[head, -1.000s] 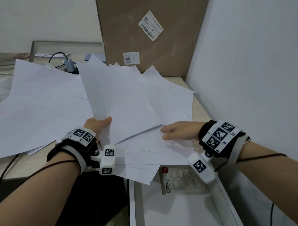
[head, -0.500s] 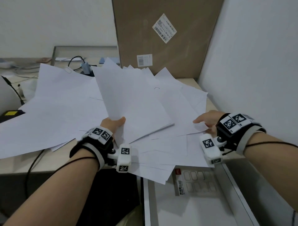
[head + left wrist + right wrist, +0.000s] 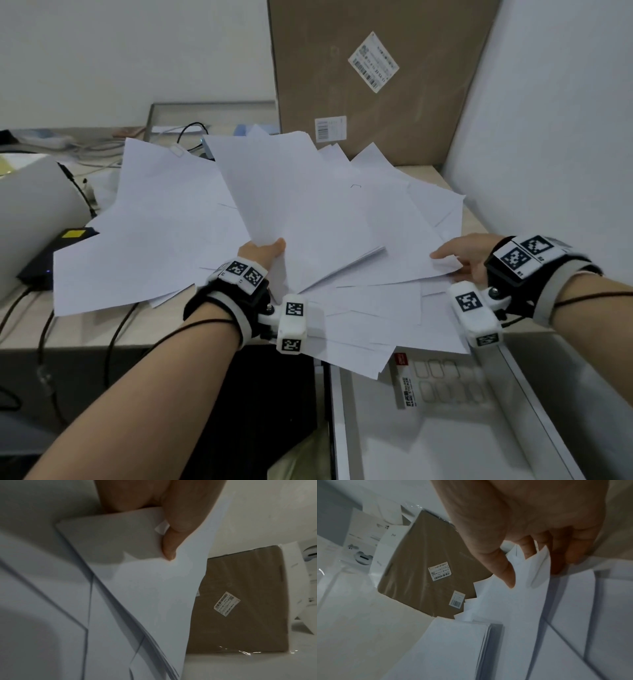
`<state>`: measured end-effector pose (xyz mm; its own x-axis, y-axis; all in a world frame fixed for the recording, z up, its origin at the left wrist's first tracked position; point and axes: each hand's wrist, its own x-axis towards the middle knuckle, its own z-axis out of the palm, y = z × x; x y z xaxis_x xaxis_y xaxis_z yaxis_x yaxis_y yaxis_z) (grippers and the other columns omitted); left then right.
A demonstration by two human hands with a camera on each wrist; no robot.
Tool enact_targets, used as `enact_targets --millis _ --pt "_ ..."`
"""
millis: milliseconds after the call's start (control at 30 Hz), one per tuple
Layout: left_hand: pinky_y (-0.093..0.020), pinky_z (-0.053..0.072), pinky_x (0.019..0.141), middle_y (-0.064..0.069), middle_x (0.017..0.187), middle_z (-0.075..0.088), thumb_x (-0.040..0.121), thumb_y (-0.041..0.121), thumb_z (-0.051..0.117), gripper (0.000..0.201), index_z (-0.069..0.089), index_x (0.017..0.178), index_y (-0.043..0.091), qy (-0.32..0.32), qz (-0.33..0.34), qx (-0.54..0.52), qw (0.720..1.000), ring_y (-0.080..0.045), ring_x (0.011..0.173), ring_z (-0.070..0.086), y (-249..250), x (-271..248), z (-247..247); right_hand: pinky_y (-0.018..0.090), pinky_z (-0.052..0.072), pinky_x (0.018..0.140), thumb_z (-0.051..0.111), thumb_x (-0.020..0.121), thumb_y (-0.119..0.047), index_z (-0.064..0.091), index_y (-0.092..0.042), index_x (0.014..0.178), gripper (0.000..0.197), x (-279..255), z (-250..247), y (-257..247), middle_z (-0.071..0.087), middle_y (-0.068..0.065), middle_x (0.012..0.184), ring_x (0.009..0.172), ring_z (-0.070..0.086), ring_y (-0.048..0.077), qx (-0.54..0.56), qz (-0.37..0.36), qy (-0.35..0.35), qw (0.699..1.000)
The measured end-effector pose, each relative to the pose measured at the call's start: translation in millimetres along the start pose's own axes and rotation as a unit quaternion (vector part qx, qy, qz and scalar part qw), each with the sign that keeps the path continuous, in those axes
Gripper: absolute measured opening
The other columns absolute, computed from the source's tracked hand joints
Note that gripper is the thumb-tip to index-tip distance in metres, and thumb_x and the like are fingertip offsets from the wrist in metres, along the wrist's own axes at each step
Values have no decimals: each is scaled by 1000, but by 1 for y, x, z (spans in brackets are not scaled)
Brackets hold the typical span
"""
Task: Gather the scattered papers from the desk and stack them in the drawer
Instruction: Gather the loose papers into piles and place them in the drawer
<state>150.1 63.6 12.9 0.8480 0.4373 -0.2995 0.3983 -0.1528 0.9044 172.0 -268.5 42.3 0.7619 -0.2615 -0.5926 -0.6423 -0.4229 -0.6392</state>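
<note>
White papers (image 3: 154,240) lie scattered and overlapping across the desk. My left hand (image 3: 270,248) holds a stack of several sheets (image 3: 301,212) by its near left corner, thumb (image 3: 173,534) on top, the stack tilted up off the pile. At the desk's right side my right hand (image 3: 445,258) pinches the near corner of a single sheet (image 3: 411,240), thumb (image 3: 501,563) above and fingers below. The open white drawer (image 3: 445,445) sits below the desk's front edge at the lower right, and some sheets overhang it.
A tall cardboard box (image 3: 376,85) leans at the back, and a white wall (image 3: 548,137) borders the desk on the right. A black device (image 3: 51,257), cables and a grey object (image 3: 30,212) are at the left. A sticker sheet (image 3: 438,380) lies in the drawer.
My right hand slid from the middle of the pile to the right edge and took a sheet's corner between thumb and fingers. My left hand kept its hold on the stack.
</note>
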Motion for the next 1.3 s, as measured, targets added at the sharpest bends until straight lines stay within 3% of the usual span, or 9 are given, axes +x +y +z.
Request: enact_targets --millis 200,333,433,500,633,833,1000,1167,1300 --pt "-27 40 82 -17 127 60 89 28 62 47 53 125 -1 18 2 50 999 -30 113 58 -4 -8 -23 33 48 75 67 84 -22 53 -5 124 45 -4 11 -7 59 15 96 79 56 29 -15 -28 -56 998" --pt "-32 45 90 -17 123 62 87 31 64 48 56 122 -1 14 -8 58 998 -32 110 60 -16 -11 -29 53 42 103 92 49 -36 58 -2 124 88 24 15 -11 55 26 131 113 57 38 -82 -59 -88 991" --pt "-34 47 92 -17 122 63 85 33 64 50 57 122 -1 18 -11 56 998 -33 109 61 -13 -16 -30 41 44 102 68 85 -28 55 -2 125 49 -9 26 -18 53 19 134 121 53 35 -179 -94 30 979" --pt "-28 44 85 -16 126 60 88 29 62 48 55 126 -1 21 -8 51 998 -32 114 58 -10 -18 -29 34 38 101 54 95 -28 46 3 133 49 -22 28 -15 47 17 140 128 46 33 -233 -101 82 964" --pt "-25 37 82 -16 130 58 91 26 59 47 53 129 -1 33 -3 35 999 -30 116 56 -8 -24 -29 33 40 96 58 94 -23 46 6 133 50 -21 21 -1 47 20 139 128 46 34 -189 -135 97 968" --pt "-26 34 79 -16 129 58 92 23 57 42 54 126 -1 30 0 38 999 -25 94 50 -4 -32 -29 33 42 78 60 88 -9 64 8 103 23 -31 -10 20 65 22 110 93 59 32 -69 -216 183 957" --pt "-27 34 79 -16 128 58 92 25 56 35 56 119 3 28 -3 58 998 -25 92 49 -4 -39 -30 31 40 75 59 84 -5 67 2 97 17 -48 -19 30 68 21 100 93 62 34 -28 -291 243 925" --pt "-26 33 81 -15 132 56 92 28 55 45 51 129 1 26 -6 74 997 -30 117 54 -5 -49 -33 28 40 78 55 88 -5 66 4 101 20 -73 -29 32 67 20 105 99 61 35 -4 -342 283 896" --pt "-26 33 80 -15 131 56 93 29 53 44 52 128 2 19 7 90 996 -27 98 51 -5 -58 -34 29 40 78 52 87 -4 64 7 100 20 -90 -42 30 66 22 106 99 60 36 18 -344 330 879"
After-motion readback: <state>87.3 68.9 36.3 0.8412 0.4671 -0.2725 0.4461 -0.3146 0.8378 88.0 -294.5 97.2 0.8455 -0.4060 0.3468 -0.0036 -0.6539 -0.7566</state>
